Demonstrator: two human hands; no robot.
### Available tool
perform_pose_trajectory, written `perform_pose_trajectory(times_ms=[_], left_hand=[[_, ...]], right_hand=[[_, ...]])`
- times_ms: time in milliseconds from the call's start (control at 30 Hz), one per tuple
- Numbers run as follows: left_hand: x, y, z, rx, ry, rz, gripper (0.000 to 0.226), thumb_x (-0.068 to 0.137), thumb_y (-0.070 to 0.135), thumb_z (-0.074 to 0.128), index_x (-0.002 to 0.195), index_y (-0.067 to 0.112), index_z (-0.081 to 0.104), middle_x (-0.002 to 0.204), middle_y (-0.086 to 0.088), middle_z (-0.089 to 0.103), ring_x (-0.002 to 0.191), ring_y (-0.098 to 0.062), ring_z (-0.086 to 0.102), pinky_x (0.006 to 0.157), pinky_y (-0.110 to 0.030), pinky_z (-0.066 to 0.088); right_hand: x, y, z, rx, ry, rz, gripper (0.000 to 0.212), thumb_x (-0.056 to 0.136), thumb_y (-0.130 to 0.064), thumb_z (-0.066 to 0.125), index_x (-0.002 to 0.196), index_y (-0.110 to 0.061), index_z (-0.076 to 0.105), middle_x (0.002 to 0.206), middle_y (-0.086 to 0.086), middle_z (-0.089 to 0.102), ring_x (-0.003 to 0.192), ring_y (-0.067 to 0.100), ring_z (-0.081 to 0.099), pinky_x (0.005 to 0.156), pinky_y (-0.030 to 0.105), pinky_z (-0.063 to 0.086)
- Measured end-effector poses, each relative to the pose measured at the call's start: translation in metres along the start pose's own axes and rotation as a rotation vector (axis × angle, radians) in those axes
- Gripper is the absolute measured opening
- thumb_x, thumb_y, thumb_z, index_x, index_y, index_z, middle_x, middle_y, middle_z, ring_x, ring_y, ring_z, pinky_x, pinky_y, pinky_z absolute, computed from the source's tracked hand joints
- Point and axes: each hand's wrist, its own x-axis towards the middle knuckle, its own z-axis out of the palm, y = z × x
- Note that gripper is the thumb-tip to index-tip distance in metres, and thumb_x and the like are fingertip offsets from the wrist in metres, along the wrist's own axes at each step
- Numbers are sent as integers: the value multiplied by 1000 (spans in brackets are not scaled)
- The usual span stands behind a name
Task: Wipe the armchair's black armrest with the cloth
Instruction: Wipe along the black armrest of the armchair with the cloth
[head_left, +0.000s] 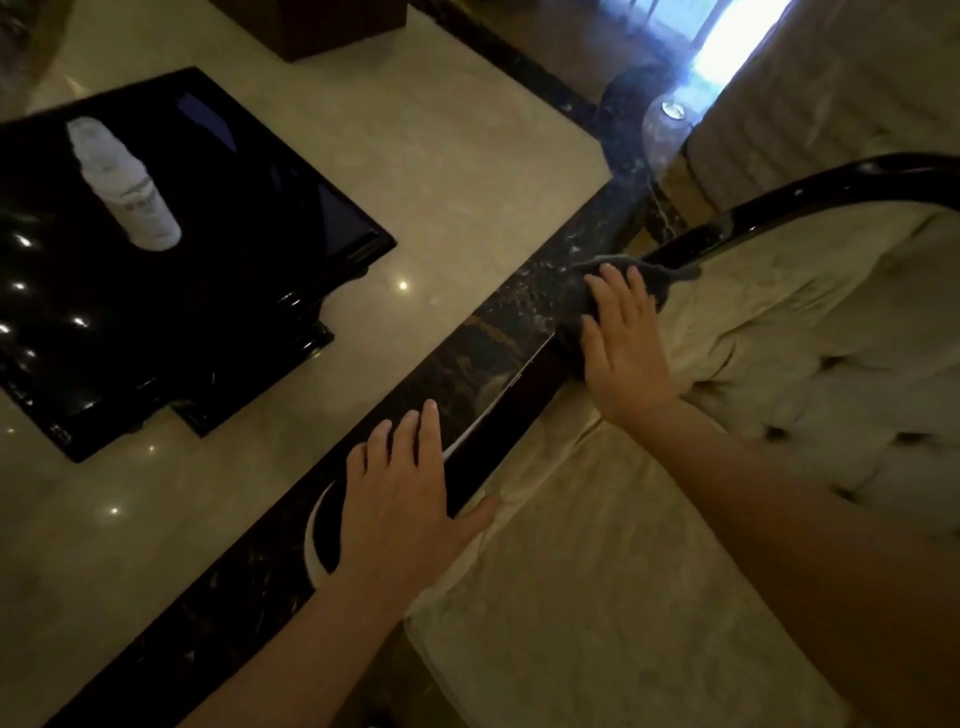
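The right hand (623, 343) presses a dark grey cloth (644, 273) flat-fingered onto the glossy black curved armrest (498, 415). The left hand (405, 499) rests open on it. A white plastic bottle (127, 184) stands on a nearby glossy black side table (218, 291).

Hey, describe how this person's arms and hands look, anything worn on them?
Both the left hand and the right hand are bare: no gloves, and no rings, watch or bracelets visible. The forearms are uncovered as far as the frame shows, with no sleeves in view. The dim light hides finer detail such as nails.

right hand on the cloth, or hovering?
Touching. The head view shows the right hand lying flat on the dark cloth, pressing it onto the black armrest; no gap shows.
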Motion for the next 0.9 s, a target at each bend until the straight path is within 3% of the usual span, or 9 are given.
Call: perform_pose_trajectory(times_ms=[100, 200, 233, 367, 500, 633, 733, 800, 900], left_hand=[[23, 26, -4, -25, -20, -37, 123, 67, 92, 35, 154, 9, 11, 157, -19, 34, 141, -39, 35, 110, -56, 35], [45, 58, -13, -74, -23, -40, 128, 64, 94, 37, 155, 9, 6, 161, -21, 21, 146, -42, 25, 112, -60, 33], [53, 68, -17, -74, -35, -34, 129, 63, 95, 34, 155, 11, 2, 163, -20, 16, 148, -42, 20, 113, -60, 31], [96, 101, -24, -37, -13, 13, 129, 62, 97, 28, 155, 14, -6, 165, -19, 5, 150, -43, 12, 115, -60, 28], [138, 123, -31, 0, -43, 51, 132, 59, 96, 25, 154, 11, -7, 165, -22, 6, 149, -45, 14, 114, -60, 28], [174, 155, -31, 16, -74, 102, 132, 60, 96, 32, 154, 11, -8, 164, -21, 11, 147, -47, 18, 113, -60, 34], [209, 181, -26, 42, -84, 149, 133, 61, 98, 22, 153, 10, -14, 164, -23, 6, 147, -50, 15, 112, -61, 31], [235, 200, -24, 53, -80, 190, 131, 62, 98, 12, 154, 7, -8, 164, -24, 6, 145, -53, 16, 110, -63, 32], [268, 223, -18, 80, -110, 225, 133, 61, 99, 15, 154, 6, -7, 164, -25, 6, 143, -56, 18, 107, -66, 33]], right_hand=[[-33, -10, 11, -27, -101, -201, 59, 108, -48, 13, 163, -27, 14, 173, 6, 1, 157, 28, -12, 126, 56, 1], [-25, 19, 1, -130, -202, -409, 59, 106, -57, 11, 161, -39, 0, 173, 2, -9, 156, 28, -17, 125, 59, 0], [-5, 33, -5, -149, -215, -359, 60, 104, -61, 8, 160, -44, -5, 172, 1, -12, 156, 27, -19, 125, 60, -2], [74, 72, -27, -122, -296, 127, 63, 99, -67, 10, 157, -49, -9, 170, 2, -22, 152, 27, -29, 119, 58, -21], [56, 63, -14, -30, -214, -10, 63, 97, -73, 6, 156, -54, -6, 170, 3, -22, 150, 27, -35, 119, 53, -24], [66, 96, -23, -169, -176, -242, 66, 103, -67, 19, 161, -41, 2, 173, 7, -6, 156, 34, -15, 121, 58, -12], [127, 156, -57, -344, -162, -78, 72, 99, -70, 15, 162, -37, 2, 172, 11, -7, 155, 37, -15, 121, 64, -8], [161, 194, -80, -398, -103, 71, 73, 97, -73, 12, 161, -38, 3, 172, 13, -7, 155, 39, -16, 121, 63, -13], [167, 196, -75, -357, -2, 135, 67, 99, -70, 18, 160, -43, 16, 171, 16, -2, 155, 41, -15, 120, 60, -16]])
